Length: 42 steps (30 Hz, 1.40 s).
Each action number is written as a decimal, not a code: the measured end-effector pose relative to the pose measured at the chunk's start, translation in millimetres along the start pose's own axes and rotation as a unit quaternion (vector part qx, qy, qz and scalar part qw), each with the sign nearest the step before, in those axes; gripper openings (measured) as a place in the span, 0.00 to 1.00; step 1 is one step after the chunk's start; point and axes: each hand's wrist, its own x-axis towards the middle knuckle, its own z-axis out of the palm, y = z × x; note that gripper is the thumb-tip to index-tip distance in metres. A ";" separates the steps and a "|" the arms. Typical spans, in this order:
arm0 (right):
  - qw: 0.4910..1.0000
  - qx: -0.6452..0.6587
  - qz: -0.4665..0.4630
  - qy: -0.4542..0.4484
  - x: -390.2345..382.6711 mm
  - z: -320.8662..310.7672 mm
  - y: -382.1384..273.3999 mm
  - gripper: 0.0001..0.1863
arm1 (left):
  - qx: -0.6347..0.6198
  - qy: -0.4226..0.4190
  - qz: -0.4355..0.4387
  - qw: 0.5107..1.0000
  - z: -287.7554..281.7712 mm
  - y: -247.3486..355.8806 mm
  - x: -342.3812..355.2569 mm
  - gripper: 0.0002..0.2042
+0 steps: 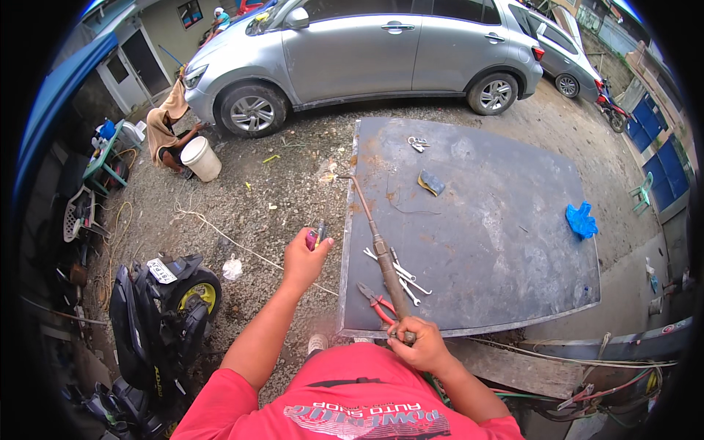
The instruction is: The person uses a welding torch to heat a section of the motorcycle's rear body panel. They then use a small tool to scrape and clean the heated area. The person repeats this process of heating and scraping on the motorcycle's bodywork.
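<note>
While a silver car (pixel 367 51) fills the top of the view from eleven to one o'clock, the big dark metal sheet serving as a desk (pixel 499 242) spreads across the centre and out toward three o'clock, rusty along its near-left edge. A black motor scooter (pixel 158 315) stands on the gravel at eight o'clock, and a crouching person (pixel 167 132) works beside a white bucket (pixel 201 159) at ten o'clock.

On the desk lies a long welding torch (pixel 374 242), its bent tip pointing to twelve o'clock and its handle end reaching to the near edge at six o'clock. The right hand (pixel 418 343) is closed round that handle end, thumb and fingers wrapped about the valve part. Just beside the torch sit red-handled pliers (pixel 375 302) and a few wrenches (pixel 402 275); farther off, at one o'clock, are a small folded pad (pixel 430 182) and a little metal clip (pixel 418 143). A blue rag (pixel 581 220) lies on the ground at three o'clock.

The left hand (pixel 304 260) is raised over the gravel, well apart from the torch tip, pinching a small red lighter (pixel 315 236) between thumb and fingers (its top is too small to read).

By my reckoning the step in hand is readying the torch for lighting: the next move calls for bringing the lighter near the tip while the right hand meters the gas gently.
</note>
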 end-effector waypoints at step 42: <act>1.000 0.011 0.008 -0.027 0.4 -1.6 5.6 0.13 | 0.018 0.006 -0.023 1.000 -12.6 11.7 -4.8 0.17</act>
